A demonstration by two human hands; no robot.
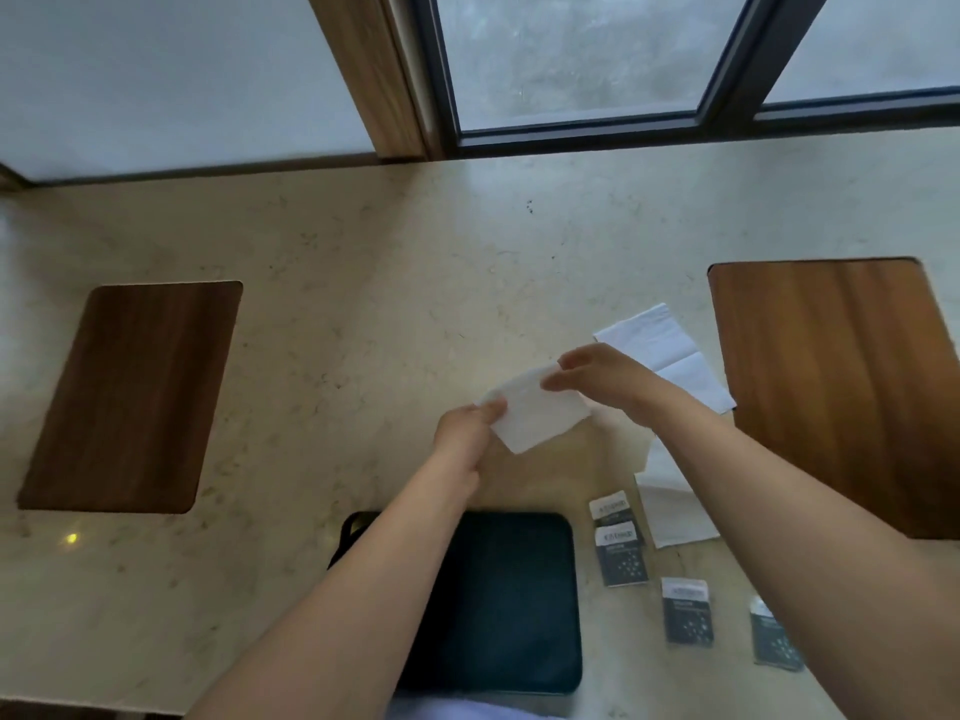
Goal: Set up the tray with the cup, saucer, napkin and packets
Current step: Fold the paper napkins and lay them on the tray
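Note:
Both hands hold a folded white napkin (pixel 537 415) above the marble counter. My left hand (pixel 467 433) pinches its left corner and my right hand (pixel 597 374) grips its upper right edge. Below my forearms lies a dark square tray (pixel 519 605), partly hidden by my left arm. Several dark packets with white tops lie to the right of the tray, among them one (pixel 621 556) close to it and another (pixel 687 611) lower down. No cup or saucer is in view.
Two more white napkins lie on the counter, one (pixel 660 345) behind my right hand and one (pixel 670 511) under my right forearm. Wooden boards sit at the left (pixel 130 397) and the right (pixel 841 387). A window runs along the far edge.

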